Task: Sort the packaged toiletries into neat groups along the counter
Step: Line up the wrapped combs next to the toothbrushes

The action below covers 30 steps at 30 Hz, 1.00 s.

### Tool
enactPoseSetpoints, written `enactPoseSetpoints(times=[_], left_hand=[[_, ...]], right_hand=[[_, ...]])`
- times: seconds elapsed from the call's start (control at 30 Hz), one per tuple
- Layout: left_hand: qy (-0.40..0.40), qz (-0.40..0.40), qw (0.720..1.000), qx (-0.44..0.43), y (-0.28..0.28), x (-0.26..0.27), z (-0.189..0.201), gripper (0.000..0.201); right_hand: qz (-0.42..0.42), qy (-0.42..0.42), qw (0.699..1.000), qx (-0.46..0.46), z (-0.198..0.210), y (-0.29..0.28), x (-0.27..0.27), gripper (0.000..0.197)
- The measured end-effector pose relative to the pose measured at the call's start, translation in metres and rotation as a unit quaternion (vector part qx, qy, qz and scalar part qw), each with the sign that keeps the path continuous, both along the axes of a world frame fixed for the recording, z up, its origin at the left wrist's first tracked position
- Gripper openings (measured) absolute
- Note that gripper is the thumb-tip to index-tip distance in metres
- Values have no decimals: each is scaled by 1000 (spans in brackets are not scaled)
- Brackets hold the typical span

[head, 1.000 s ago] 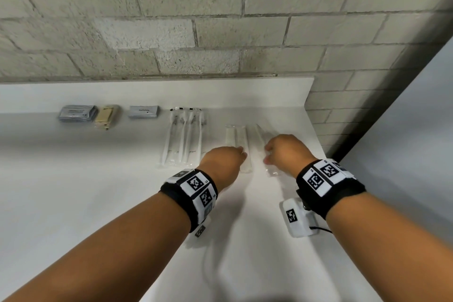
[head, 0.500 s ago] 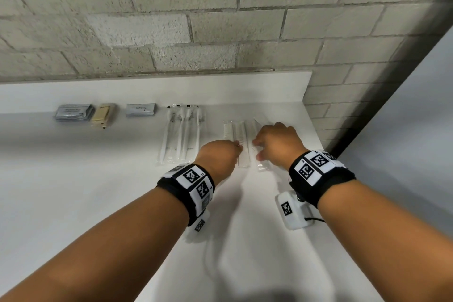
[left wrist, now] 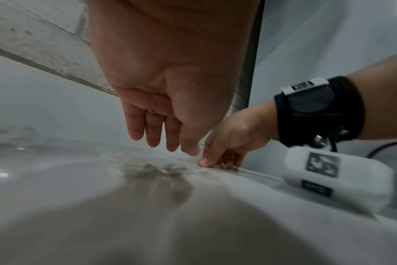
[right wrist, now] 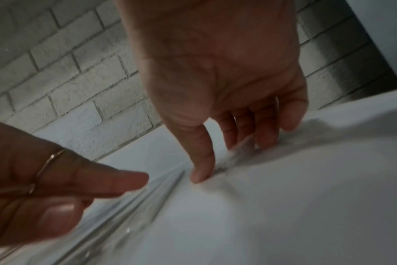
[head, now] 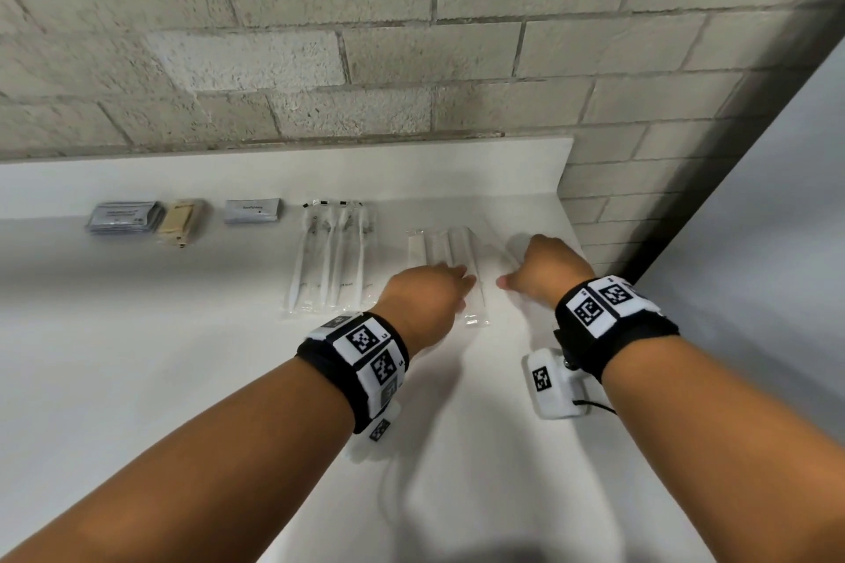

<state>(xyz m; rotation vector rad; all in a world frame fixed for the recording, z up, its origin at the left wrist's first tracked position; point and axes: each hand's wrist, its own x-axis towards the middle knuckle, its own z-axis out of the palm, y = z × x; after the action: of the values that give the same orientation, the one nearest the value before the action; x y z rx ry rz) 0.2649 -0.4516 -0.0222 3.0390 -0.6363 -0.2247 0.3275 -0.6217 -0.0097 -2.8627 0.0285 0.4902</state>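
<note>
Several long clear-wrapped packets lie side by side on the white counter. My left hand hovers at their near end with its fingers straight and hanging down, holding nothing. Just to the right, my right hand presses its thumb and fingertips down on one more clear packet, which lies slanted beside the group. Left of them sit wrapped toothbrushes, a grey sachet, a tan packet and a stack of grey sachets.
A grey brick wall rises behind the counter's raised back lip. The counter ends just right of my right hand, where a pale wall stands. The near part of the counter is bare white.
My right hand has slid left along the counter, bringing the slanted clear packet closer to the group. My left hand has stayed at the near end of the packets.
</note>
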Motion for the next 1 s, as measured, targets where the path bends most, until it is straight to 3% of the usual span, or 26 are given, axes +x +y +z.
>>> enactPoseSetpoints(times=[0.17, 0.23, 0.37, 0.47, 0.53, 0.57, 0.67, 0.77, 0.87, 1.0], left_hand=[[16, -8, 999, 28, -11, -1, -6, 30], [16, -2, 999, 29, -11, -3, -2, 28], [26, 0, 999, 36, -13, -5, 1, 29], [34, 6, 999, 26, -12, -4, 0, 31], [37, 21, 999, 11, -13, -4, 2, 35], [34, 30, 999, 2, -12, -4, 4, 37], [24, 49, 998, -11, -10, -3, 8, 40], [36, 46, 998, 17, -7, -2, 11, 37], [49, 43, 997, 32, -7, -2, 13, 37], [54, 34, 998, 27, -6, -3, 12, 41]], right_hand=[[-24, 36, 999, 21, 4, 0, 5, 39], [-22, 3, 995, 100, 1, -4, 6, 32], [-56, -81, 941, 324, 17, -15, 2, 16], [-30, -19, 886, 463, 47, -14, -6, 4], [13, 29, 866, 499, 62, -15, -8, 20], [28, 33, 866, 498, 67, -16, -7, 24], [-9, -17, 906, 423, 71, -14, -2, 6], [-51, 19, 951, 305, 56, -6, 12, 24], [-68, 71, 967, 237, 31, -1, 19, 38], [-13, -16, 982, 186, 12, -12, 21, 38]])
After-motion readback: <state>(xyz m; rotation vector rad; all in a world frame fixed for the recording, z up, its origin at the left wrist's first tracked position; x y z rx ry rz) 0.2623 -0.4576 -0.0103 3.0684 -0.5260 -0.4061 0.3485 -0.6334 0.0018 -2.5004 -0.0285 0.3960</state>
